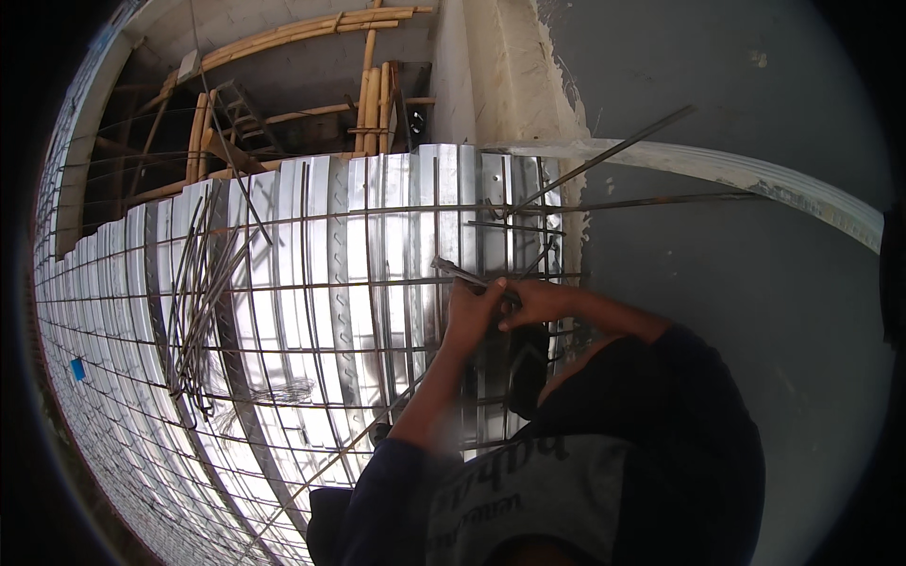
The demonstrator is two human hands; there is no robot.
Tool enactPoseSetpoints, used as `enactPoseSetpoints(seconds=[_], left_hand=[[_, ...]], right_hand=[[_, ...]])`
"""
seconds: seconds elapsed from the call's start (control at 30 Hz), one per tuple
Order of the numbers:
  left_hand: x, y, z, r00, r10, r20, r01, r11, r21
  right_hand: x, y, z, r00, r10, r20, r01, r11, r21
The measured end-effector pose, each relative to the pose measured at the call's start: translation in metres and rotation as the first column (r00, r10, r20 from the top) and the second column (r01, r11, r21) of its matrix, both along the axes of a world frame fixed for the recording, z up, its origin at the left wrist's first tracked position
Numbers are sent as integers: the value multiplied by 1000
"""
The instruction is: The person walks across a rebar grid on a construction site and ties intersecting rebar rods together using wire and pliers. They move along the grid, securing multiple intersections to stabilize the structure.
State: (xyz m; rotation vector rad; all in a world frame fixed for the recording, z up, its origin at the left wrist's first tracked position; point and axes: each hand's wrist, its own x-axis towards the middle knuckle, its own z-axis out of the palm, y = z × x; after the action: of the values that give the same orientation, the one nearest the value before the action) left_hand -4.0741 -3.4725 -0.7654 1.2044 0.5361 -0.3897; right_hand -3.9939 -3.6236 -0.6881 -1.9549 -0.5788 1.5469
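Just right of the picture's middle, my hands come together over a grid of thin steel reinforcing bars (401, 281). Between them is a slim metal hand tool (458, 272), its wider blunt head pointing to the far left; its exact kind is unclear. My left hand (467, 313) is closed around the tool's middle, fingers curled. Closed at its near right end is my right hand (538, 304), touching the left fingertips. The palms and any tie wire inside them are hidden. Ribbed, shiny metal decking (321, 245) lies under the bars.
Several loose rods (203, 283) and a tangle of thin wire (293, 391) lie on the grid at left. A bar (613, 151) sticks out over the grey wall (698, 283). Bamboo poles (377, 108) stand beyond the decking's far edge. A blue piece (77, 369) sits far left.
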Motion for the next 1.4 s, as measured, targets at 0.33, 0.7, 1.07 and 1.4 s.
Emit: enactPoseSetpoints(seconds=[0.33,0.7,1.07,1.4], left_hand=[[21,-1,9,921,-389,-8,374,880,293],[-29,-10,-35,899,-428,-96,438,881,177],[-50,-4,-53,911,-380,-159,402,905,142],[-21,-93,-50,872,-489,-32,479,865,-149]], right_hand=[[72,-75,8,937,-276,215,333,894,-302],[13,-174,-97,916,-202,347,303,914,-268],[7,-154,-128,897,-297,327,370,910,-186],[39,-121,-107,963,-174,208,231,929,-288]])
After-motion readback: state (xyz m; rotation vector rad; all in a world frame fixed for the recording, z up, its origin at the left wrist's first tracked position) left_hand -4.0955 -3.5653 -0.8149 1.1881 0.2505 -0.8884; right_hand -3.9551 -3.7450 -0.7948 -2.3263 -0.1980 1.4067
